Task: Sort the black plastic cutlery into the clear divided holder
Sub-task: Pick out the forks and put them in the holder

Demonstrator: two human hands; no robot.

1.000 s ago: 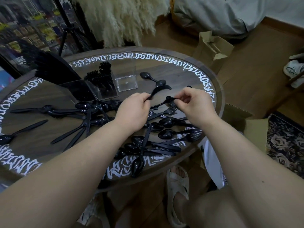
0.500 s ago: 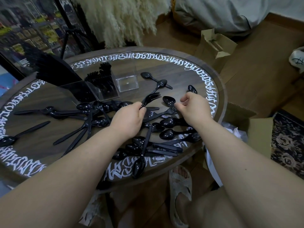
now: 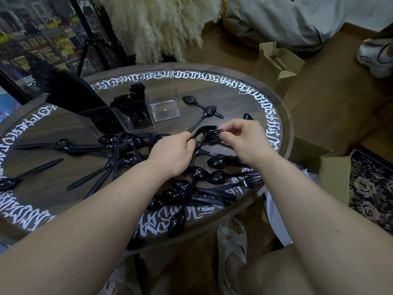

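two black forks (image 3: 209, 133) sit up off the bench, between the two hands, tines pointing away from the person and toward the right. the left hand (image 3: 173, 154) has its fingers curled round the fork handles, gripping them from below. the right hand (image 3: 244, 139) pinches at the tines of the nearer fork with thumb and fingertips. the hands are close together, joined by the forks.

beyond the hands and to the left stands the clear divided holder (image 3: 136, 111): its left compartment bristles with black knives fanning outward, the middle one holds black forks upright, and the right compartment (image 3: 164, 103) shows only its clear walls and floor.

loose black spoons (image 3: 217, 162) and more cutlery lie scattered on the round wooden bench (image 3: 234, 99), under and around both forearms, with a fork (image 3: 247, 182) near the right edge and two spoons (image 3: 202, 107) just beyond the hands. white lettering rings the bench rim. a cardboard box (image 3: 276, 60) sits on the floor beyond.
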